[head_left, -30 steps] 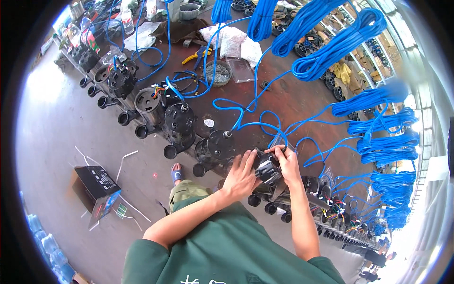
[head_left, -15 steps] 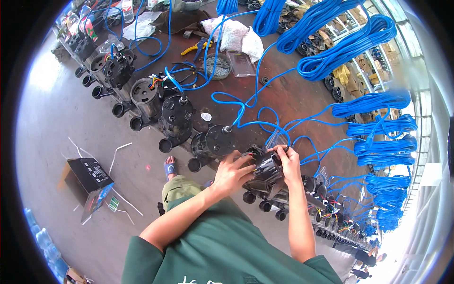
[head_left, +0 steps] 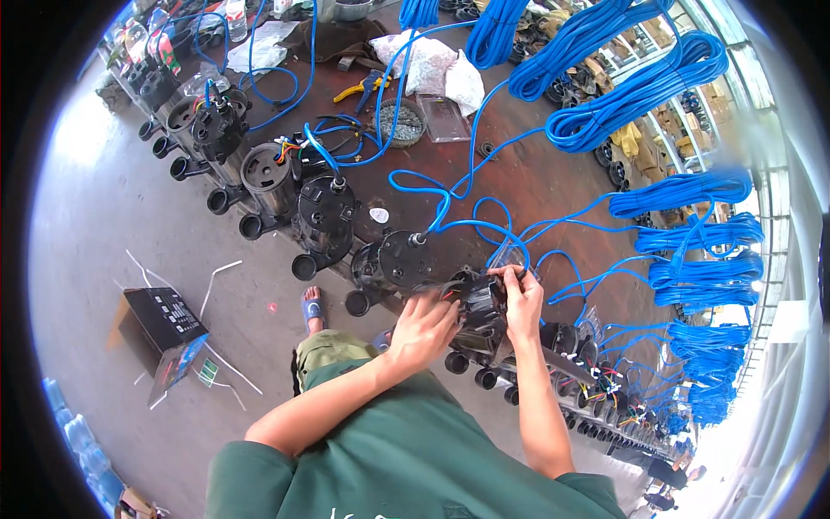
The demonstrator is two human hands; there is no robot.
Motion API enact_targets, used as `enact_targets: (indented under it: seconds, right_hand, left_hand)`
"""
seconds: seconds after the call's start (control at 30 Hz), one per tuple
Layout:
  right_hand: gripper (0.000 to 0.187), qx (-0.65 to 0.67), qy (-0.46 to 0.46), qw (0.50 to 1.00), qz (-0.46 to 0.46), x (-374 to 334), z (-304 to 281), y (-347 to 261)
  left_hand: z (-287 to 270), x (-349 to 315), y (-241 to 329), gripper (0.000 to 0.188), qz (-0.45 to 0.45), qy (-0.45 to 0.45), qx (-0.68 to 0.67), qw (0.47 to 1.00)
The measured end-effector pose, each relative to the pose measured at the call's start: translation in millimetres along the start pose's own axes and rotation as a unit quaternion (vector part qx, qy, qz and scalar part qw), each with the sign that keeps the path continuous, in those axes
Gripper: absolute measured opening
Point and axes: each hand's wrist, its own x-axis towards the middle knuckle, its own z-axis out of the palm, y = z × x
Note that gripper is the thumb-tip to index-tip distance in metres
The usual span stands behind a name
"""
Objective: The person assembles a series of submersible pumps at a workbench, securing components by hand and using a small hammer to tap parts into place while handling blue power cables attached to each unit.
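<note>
A black pump cover (head_left: 482, 303) is tilted up at the top of a pump body on the bench's near edge, a blue cable running from it. My right hand (head_left: 523, 307) grips the cover's far right side, thumb and fingers closed on it. My left hand (head_left: 422, 333) is at the left of the cover, fingers bent inward by thin coloured wires (head_left: 451, 292). Its fingertips are partly hidden, so what they pinch cannot be made out. Just left stands a closed pump (head_left: 406, 259) with a flat black top and a blue cable.
More pumps (head_left: 324, 216) line the bench edge, one open pump (head_left: 270, 173) showing wires. On the dark bench (head_left: 527, 173) lie yellow-handled pliers (head_left: 367, 86), a bowl of small parts (head_left: 402, 123) and white bags (head_left: 428, 65). Coiled blue cables (head_left: 635, 95) are at the far side. A cardboard box (head_left: 164, 320) sits on the floor.
My left hand has shifted slightly left and down, its fingers drawing closer together beside the wires. My right hand stays on the cover, which has moved only a little.
</note>
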Motion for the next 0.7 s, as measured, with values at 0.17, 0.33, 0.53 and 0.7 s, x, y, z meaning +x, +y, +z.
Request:
enact_targets:
  seconds: [0.17,0.33,0.53,0.7]
  right_hand:
    - [0.025,-0.071,-0.001,0.995,-0.069,-13.3,24.1,-16.7]
    - [0.020,-0.170,-0.015,0.977,-0.125,-20.2,30.6,-22.3]
    - [0.018,-0.197,-0.035,0.950,-0.240,-20.8,33.5,-12.7]
    - [0.012,-0.209,0.015,0.953,-0.219,-34.7,41.9,-18.4]
  left_hand:
    - [-23.7,-20.1,-12.4,0.050,0.071,-0.113,0.018,0.991]
    - [-37.3,-21.5,-40.0,0.046,0.102,-0.090,-0.105,0.985]
    - [-30.7,-36.8,-46.3,0.050,-0.110,-0.115,-0.147,0.976]
    - [11.8,-39.3,-55.7,0.102,-0.209,-0.232,-0.072,0.947]
